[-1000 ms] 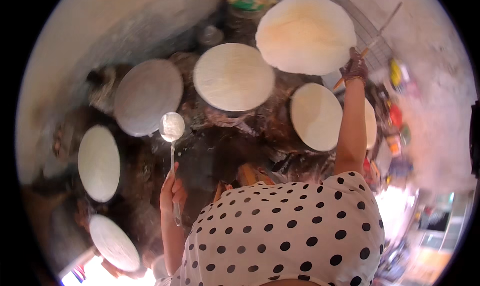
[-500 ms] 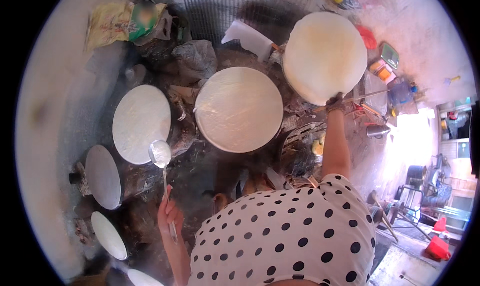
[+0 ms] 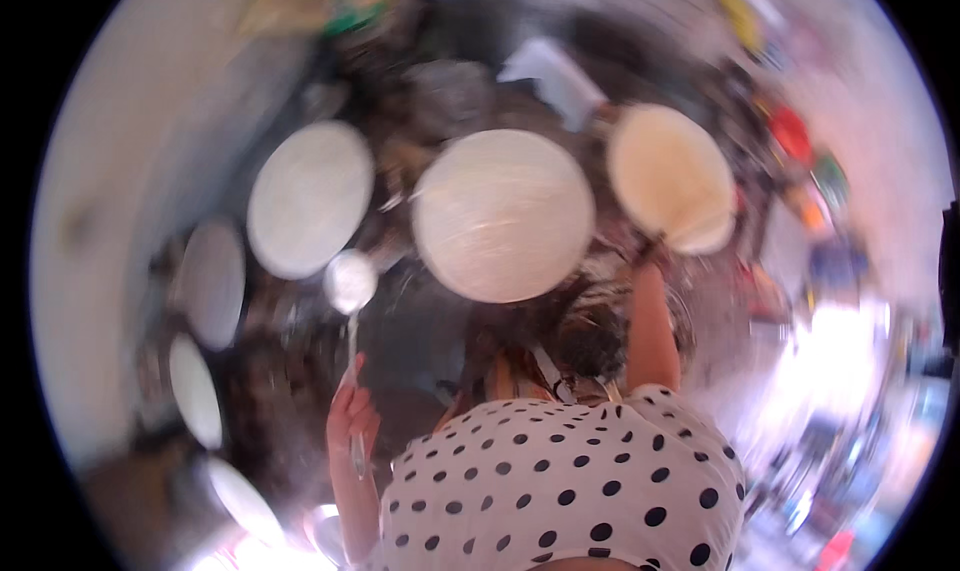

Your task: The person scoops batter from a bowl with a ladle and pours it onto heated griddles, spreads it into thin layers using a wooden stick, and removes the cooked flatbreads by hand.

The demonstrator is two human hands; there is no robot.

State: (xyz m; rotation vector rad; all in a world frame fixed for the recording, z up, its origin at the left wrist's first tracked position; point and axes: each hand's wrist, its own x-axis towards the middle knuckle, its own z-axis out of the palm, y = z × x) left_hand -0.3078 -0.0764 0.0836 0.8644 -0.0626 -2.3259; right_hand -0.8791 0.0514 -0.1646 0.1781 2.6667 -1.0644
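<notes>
In my left hand (image 3: 352, 416) is a ladle (image 3: 350, 283), its bowl filled with something white. The bowl hangs between a white-topped round griddle (image 3: 312, 199) on the left and a larger one (image 3: 503, 216) in the middle. At the right, my right hand (image 3: 650, 253) is closed at the lower edge of a cream-coloured round disc (image 3: 668, 176) with a yellowish face. That disc is tilted. Motion blur smears my right fingers, and dark covering seems to lie over them.
More round plates (image 3: 195, 391) curve along the left wall, one of them grey (image 3: 213, 283). A white sheet on a handle (image 3: 555, 76) is behind the middle griddle. A dark round pit (image 3: 600, 331) lies beside my right forearm. Red and green items line the right wall.
The cream disc has dropped, looks smaller and tilts more, with my right hand at its edge. My left hand and the ladle have shifted slightly right and up. The whole view has turned.
</notes>
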